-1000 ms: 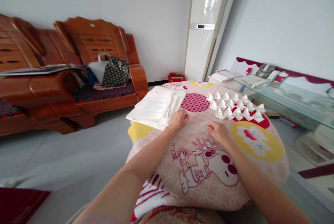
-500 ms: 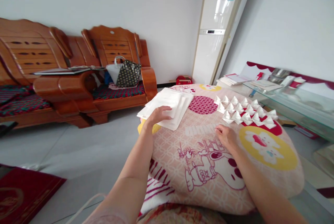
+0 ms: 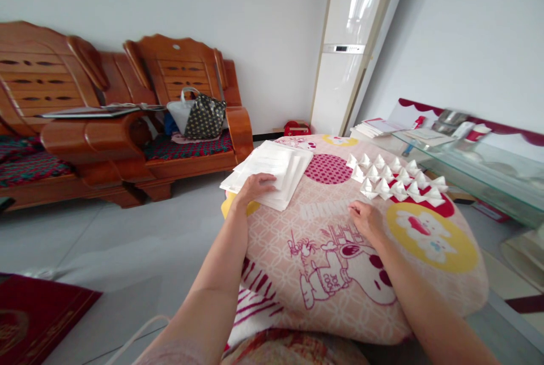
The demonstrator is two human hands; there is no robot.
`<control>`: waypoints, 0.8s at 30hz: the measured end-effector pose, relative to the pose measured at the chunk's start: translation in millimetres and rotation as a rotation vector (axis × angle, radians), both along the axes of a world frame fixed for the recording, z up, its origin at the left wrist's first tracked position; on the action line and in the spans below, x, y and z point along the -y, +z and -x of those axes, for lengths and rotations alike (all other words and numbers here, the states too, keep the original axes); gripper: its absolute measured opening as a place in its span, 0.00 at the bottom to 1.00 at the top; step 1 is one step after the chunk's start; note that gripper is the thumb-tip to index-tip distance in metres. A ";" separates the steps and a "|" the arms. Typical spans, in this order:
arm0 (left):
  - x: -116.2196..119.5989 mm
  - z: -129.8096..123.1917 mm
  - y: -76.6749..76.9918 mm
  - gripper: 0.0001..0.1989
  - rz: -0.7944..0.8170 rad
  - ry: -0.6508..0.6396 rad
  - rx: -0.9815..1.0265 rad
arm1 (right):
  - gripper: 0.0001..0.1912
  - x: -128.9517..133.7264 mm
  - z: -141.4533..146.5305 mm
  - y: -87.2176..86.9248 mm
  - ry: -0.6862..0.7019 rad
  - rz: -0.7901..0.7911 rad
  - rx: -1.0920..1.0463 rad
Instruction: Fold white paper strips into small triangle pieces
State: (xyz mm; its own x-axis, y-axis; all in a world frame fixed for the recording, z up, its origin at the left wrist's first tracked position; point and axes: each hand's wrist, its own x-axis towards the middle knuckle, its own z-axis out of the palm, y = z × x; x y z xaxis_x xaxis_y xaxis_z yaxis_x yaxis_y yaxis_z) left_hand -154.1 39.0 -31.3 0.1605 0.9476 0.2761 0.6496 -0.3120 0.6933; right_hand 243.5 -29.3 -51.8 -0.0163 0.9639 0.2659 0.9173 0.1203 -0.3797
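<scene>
My left hand (image 3: 257, 186) rests on the front of a loose stack of white paper sheets (image 3: 278, 164) at the table's left, thumb and fingers apart. Farther right, my right hand (image 3: 364, 219) lies on the patterned tablecloth (image 3: 293, 291) with its fingers curled closed. I see nothing in it, though its palm side is hidden. Beyond that hand stand several folded white paper boats (image 3: 398, 189), lined up in rows on the cloth.
A glass-topped table (image 3: 463, 166) with papers, metal bowls and a cup stands at the right. Carved wooden chairs (image 3: 182, 76) are at the left, one with a patterned bag (image 3: 207, 118) on its seat. A dark red bag (image 3: 46, 311) lies on the floor.
The view has shifted slightly. Both hands keep almost the same places, the left on the paper stack and the right on the cloth.
</scene>
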 end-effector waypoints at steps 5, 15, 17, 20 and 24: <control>1.7 -5.0 -0.3 0.13 0.005 0.110 0.066 | 0.13 -0.6 -0.6 -2.5 0.006 -0.019 0.000; 33.5 -108.7 38.2 0.13 -0.164 -0.108 -0.109 | 0.15 -1.4 4.6 -2.2 0.090 -0.156 -0.279; 45.7 -139.6 36.2 0.13 -0.130 -0.248 -0.110 | 0.24 -1.4 7.9 0.4 0.192 -0.198 -0.330; 59.2 -169.4 29.1 0.12 -0.104 -0.381 -0.087 | 0.20 -0.8 11.4 4.4 0.307 -0.244 -0.338; 57.0 -170.1 23.6 0.18 -0.027 -0.548 0.026 | 0.09 0.5 8.8 9.0 0.360 -0.196 -0.377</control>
State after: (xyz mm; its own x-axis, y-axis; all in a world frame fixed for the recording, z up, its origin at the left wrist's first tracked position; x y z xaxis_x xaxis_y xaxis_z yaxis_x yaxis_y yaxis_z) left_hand 16.1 -18.0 -7.7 0.6217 0.7193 0.3099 0.3695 -0.6182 0.6938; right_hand 234.7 -29.8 -42.8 -0.2048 0.8469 0.4907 0.6100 0.5025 -0.6127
